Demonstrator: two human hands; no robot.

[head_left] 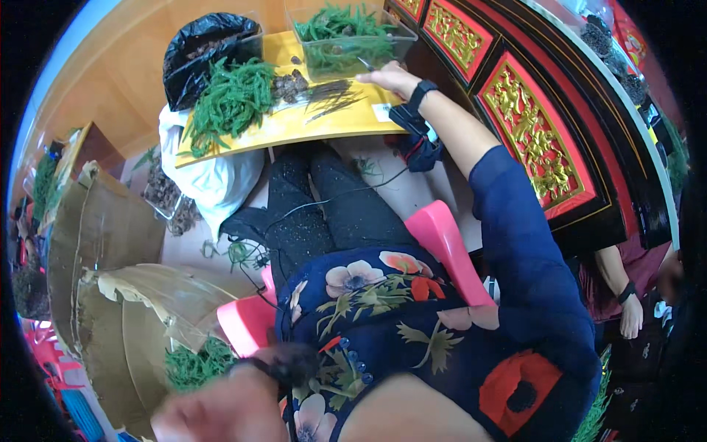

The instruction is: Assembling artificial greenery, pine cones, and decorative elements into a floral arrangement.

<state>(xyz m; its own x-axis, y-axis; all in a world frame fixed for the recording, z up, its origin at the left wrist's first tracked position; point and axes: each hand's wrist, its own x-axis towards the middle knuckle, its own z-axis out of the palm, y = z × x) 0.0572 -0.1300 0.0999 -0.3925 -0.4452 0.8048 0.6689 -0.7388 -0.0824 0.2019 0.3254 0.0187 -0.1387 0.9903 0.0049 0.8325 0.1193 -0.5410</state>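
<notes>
My right hand (394,79) is at the right end of the yellow board (294,131), its fingers closed around a thin, pointed metal tool (366,65) whose kind is too small to tell. Just beyond it stands a clear plastic box (353,76) of green fern-like sprigs (346,28). On the board lie a pile of green sprigs (234,96), a brown clump (291,86) and several thin dark sticks (331,96). My left hand (217,412) is low at the left, near sprigs by the cardboard; motion smears its fingers.
A black plastic bag (206,48) with brown material stands at the board's far left. Open cardboard boxes (110,221) are at the left. Pink chair arms (449,250) flank me, and a carved red-and-gold cabinet (530,132) borders the right. Another person's hand (631,321) shows far right.
</notes>
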